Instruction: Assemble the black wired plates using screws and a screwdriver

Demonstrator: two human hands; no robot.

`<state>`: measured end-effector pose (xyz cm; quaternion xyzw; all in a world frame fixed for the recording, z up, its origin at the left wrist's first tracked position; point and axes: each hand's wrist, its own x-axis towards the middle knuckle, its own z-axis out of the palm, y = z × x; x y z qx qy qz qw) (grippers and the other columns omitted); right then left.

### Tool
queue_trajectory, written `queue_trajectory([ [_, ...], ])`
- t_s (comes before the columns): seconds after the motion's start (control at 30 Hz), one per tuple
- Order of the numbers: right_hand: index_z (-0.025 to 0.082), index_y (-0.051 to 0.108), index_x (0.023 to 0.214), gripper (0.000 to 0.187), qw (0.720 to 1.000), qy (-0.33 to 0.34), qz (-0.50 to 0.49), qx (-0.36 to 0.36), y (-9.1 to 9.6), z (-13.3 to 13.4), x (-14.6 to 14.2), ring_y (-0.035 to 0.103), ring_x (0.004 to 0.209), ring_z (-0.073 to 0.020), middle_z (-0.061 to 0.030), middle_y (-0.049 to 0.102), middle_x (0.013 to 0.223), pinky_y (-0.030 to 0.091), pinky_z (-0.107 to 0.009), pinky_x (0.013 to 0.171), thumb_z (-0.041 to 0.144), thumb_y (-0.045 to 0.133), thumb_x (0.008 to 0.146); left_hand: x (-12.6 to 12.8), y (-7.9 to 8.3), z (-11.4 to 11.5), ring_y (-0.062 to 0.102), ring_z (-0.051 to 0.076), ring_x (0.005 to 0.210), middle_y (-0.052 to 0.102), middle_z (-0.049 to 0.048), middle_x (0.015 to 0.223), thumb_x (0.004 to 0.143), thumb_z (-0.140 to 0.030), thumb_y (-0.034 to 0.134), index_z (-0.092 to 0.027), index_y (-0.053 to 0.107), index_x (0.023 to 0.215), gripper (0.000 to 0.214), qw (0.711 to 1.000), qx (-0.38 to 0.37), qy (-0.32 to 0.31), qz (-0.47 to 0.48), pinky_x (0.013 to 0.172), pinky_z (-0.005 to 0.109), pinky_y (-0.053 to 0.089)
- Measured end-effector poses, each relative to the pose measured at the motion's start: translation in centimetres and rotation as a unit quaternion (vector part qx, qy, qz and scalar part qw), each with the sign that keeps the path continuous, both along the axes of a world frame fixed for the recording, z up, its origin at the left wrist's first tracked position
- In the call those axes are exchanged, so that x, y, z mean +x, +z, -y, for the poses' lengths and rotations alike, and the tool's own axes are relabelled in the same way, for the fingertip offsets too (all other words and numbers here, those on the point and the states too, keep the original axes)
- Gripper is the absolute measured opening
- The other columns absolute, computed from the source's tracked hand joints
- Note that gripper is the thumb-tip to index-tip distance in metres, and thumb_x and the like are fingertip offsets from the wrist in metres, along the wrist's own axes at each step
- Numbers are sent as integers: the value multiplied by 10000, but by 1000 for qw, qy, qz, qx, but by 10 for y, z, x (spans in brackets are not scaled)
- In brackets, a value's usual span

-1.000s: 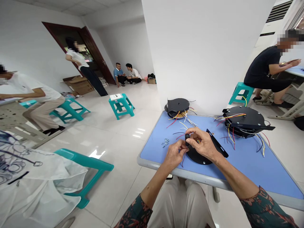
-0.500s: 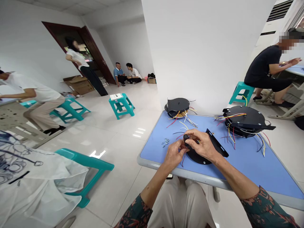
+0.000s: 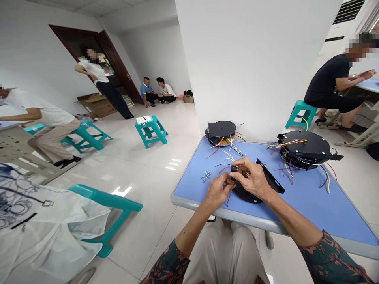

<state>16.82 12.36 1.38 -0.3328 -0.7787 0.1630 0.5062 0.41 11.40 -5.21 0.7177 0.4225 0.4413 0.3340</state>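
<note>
On the blue table, a round black metal plate (image 3: 247,196) with a raised slotted flange (image 3: 272,181) lies under both of my hands. My right hand (image 3: 256,180) is closed, thumb and fingers pinching a short black handle (image 3: 233,169), held upright like a stubby screwdriver's; its lower end is hidden. Beside it, my left hand (image 3: 217,191) pinches low at the plate's left edge, and what lies between those fingertips is hidden. Thin coloured wires (image 3: 227,156) stick out past my hands. Several small silver screws (image 3: 206,176) lie loose to the left.
Two black disc assemblies with trailing wires, one (image 3: 220,130) at the back left and one (image 3: 308,148) at the right, stand on the blue table (image 3: 189,177). Behind it rises a white pillar (image 3: 254,71). Green stools (image 3: 151,132) and other people are around the room.
The black handle has tipped or turned slightly in my right hand, and its top sits a little to the right. My left hand stays nearly still. The view has shifted slightly.
</note>
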Motion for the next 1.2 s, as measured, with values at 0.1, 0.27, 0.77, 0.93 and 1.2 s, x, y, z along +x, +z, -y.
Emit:
queue_trajectory([
  [0.1, 207, 673, 1034, 230, 999, 25, -1, -21, 0, 0, 0, 462, 491, -112, 54, 521, 571, 409, -246, 523, 398, 653, 907, -1, 0, 0, 661, 139, 710, 677, -29, 730, 814, -88, 617, -198, 556, 837, 128, 1000, 2, -5, 0, 717, 254, 524],
  [0.27, 197, 686, 1172, 303, 992, 95, 13, -76, 3, 0, 2, 491, 499, -102, 15, 627, 678, 415, -246, 534, 350, 493, 995, -1, -2, -2, 677, 156, 733, 697, -10, 761, 812, -77, 589, -195, 571, 877, 135, 1000, 7, -19, 7, 726, 272, 539],
  [0.77, 230, 700, 1183, 287, 994, 87, 5, -59, 5, 2, -1, 511, 518, -90, -31, 743, 907, 433, -235, 526, 336, 528, 979, -3, 5, 0, 652, 160, 723, 700, 3, 742, 826, -102, 615, -185, 607, 729, 128, 997, 71, -3, -16, 739, 268, 506],
  [0.93, 205, 708, 1026, 205, 993, 78, -9, -84, 7, 3, 0, 558, 534, -100, -23, 727, 812, 430, -238, 532, 318, 548, 967, -2, 3, 0, 654, 163, 724, 699, 7, 743, 847, -117, 612, -185, 607, 741, 126, 996, 82, -9, -20, 750, 273, 503],
  [1.2, 194, 670, 903, 202, 997, 20, -4, -71, 0, -1, 0, 482, 487, -104, 32, 586, 595, 385, -246, 504, 393, 697, 877, -1, 3, 0, 665, 167, 763, 724, 12, 798, 827, -81, 631, -182, 649, 811, 104, 995, 90, -3, -33, 778, 274, 512],
])
